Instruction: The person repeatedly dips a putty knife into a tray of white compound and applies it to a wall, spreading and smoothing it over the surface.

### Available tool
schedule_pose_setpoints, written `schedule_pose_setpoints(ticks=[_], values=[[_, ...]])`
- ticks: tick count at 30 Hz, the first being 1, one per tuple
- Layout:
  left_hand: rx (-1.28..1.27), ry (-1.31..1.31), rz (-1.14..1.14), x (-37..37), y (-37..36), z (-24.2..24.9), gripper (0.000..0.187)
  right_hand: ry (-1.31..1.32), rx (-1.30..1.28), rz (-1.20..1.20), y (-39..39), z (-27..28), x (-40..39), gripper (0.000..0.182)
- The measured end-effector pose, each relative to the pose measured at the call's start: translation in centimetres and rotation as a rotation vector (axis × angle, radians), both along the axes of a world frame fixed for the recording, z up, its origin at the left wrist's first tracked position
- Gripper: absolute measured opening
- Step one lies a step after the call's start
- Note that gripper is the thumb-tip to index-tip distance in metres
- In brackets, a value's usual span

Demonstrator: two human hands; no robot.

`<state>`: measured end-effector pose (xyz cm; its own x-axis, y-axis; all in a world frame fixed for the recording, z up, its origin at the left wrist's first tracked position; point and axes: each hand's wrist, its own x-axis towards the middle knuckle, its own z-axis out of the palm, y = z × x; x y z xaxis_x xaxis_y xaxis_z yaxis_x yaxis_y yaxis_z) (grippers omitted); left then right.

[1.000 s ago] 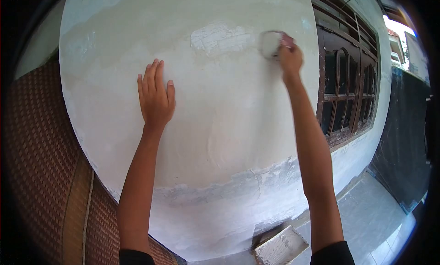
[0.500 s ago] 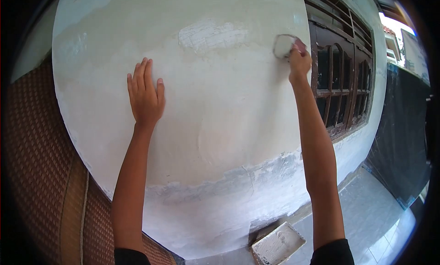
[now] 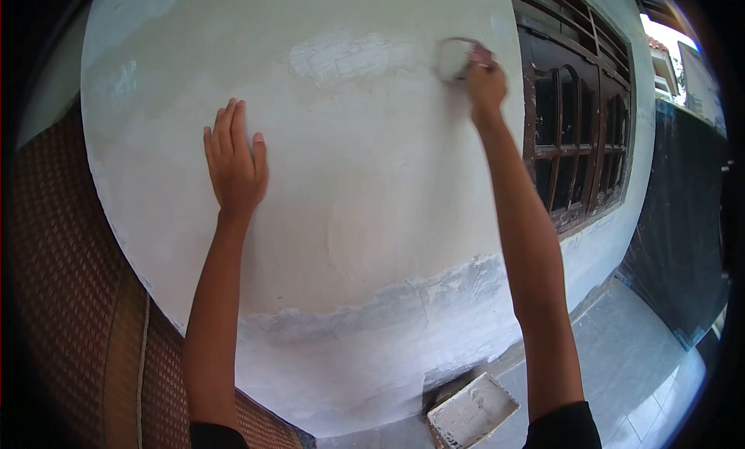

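My left hand [image 3: 236,166] lies flat on the pale plastered wall [image 3: 357,185], fingers stretched upward, holding nothing. Higher up and to the right, my right hand [image 3: 486,84] grips a blurred tool [image 3: 458,59] with a pale face and a reddish-brown handle part, held against the wall. Motion smears the tool's outline, so its exact kind is unclear. A rough whitish patch [image 3: 337,57] shows on the wall between the two hands, near the top.
A brown wooden window [image 3: 574,146] is set in the wall at the right. Below, a tray with whitish material [image 3: 441,414] stands on the grey floor [image 3: 605,332]. Brown woven material [image 3: 58,239] hangs at the left, and a dark sheet [image 3: 675,224] at the far right.
My right hand and the tool have moved left and slightly up along the wall. My left hand stays flat on the wall; the whole view has shifted slightly.
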<state>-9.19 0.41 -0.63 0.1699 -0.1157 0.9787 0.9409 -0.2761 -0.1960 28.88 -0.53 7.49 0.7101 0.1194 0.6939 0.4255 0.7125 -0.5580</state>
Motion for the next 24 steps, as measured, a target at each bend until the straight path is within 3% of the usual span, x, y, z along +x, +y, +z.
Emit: schedule_pose_setpoints(ticks=[3, 4, 6, 7, 9, 11, 13, 17, 20, 24], values=[[0.005, -0.019, -0.019, 0.2, 0.2, -0.1, 0.052, 0.268, 0.188, 0.05, -2.2, 0.3, 0.5, 0.03], [0.001, -0.021, -0.019, 0.2, 0.2, -0.1, 0.052, 0.105, 0.31, 0.08, -1.6, 0.6, -0.5, 0.028], [0.0, -0.016, -0.025, 0.4, 0.2, 0.0, 0.052, -0.128, 0.182, 0.185, -1.7, 0.3, -5.4, 0.026], [0.012, -0.013, -0.018, 0.3, 0.1, 0.0, 0.052, -0.306, 0.203, 0.068, -0.8, 0.5, -8.0, 0.029], [0.027, -0.006, -0.014, 0.2, 0.0, 0.0, 0.052, -0.543, 0.319, 0.142, 0.0, 1.0, -13.0, 0.027], [-0.003, -0.003, -0.008, -0.1, -0.2, 0.1, 0.053, -0.624, 0.106, 0.113, -1.7, 1.7, -15.1, 0.027], [-0.003, -0.001, -0.002, -0.2, -0.2, 0.1, 0.053, -0.613, 0.091, 0.009, -1.0, 2.8, -13.7, 0.028], [-0.008, -0.018, 0.019, 0.2, -0.3, 0.0, 0.053, -0.307, 0.03, -0.098, 1.4, 4.5, -3.2, 0.035], [0.007, -0.019, 0.005, 0.3, -0.2, 0.0, 0.052, 0.017, 0.097, 0.059, 2.3, 3.8, 6.6, 0.034], [0.016, -0.03, 0.019, 0.5, -0.1, 0.0, 0.052, 0.219, 0.157, 0.007, -0.5, 3.0, 6.4, 0.027]])
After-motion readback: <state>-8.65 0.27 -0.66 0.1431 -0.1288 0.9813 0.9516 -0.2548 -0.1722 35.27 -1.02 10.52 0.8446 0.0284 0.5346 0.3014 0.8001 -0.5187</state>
